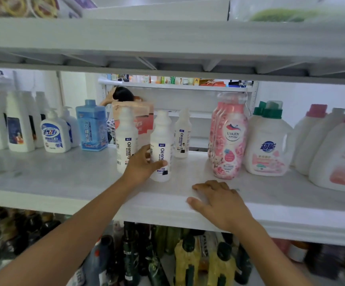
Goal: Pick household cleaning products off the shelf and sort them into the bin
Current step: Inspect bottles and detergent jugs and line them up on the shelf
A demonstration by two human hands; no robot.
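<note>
Three white "Oil enemy" bottles stand mid-shelf. My left hand [144, 164] wraps around the lower part of the front one [161, 137], thumb across its label. A second white bottle [126, 133] stands just left of it, and a third [182, 135] sits further back. My right hand [219, 201] rests flat on the front edge of the white shelf [64, 182], fingers spread and holding nothing. No bin is in view.
Pink floral bottles [229, 139] and white detergent jugs [268, 141] stand to the right. A blue square bottle [92, 124] and white pump bottles [55, 133] stand to the left. Dark and yellow bottles [186, 261] fill the shelf below. A person is behind the shelf.
</note>
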